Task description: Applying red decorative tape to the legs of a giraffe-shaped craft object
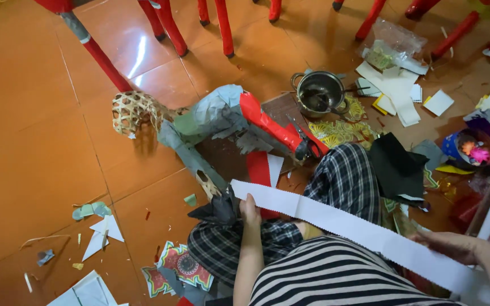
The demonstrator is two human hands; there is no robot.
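The work area is an orange-brown tiled floor [41, 141] with a glossy finish, littered with paper offcuts. Red chair legs [168, 25] stand along the far edge of the view.

The person sits on the floor in a striped top and plaid trousers [344, 181]. The left hand [249, 209] pinches the near-left end of a long white paper strip [336, 224], fingers closed on its edge. The right hand [452, 246] lies on the other end of the same strip, fingers flat and curled over it. The strip runs diagonally across the lap, from above the left knee to the lower right of the view.

Directly beyond the left hand lies a paper-covered figure [216, 116] with a woven bamboo frame [134, 110] exposed at its left end and a red paper band [267, 124] across its right part. A small metal pot [320, 93] stands behind it. White paper sheets [395, 90] and a clear plastic bag [395, 39] lie further right. A piece of black cloth [395, 167] rests beside the right knee. A patterned paper cutout [180, 266] and white triangular scraps [103, 235] lie on the floor to the left of the legs.
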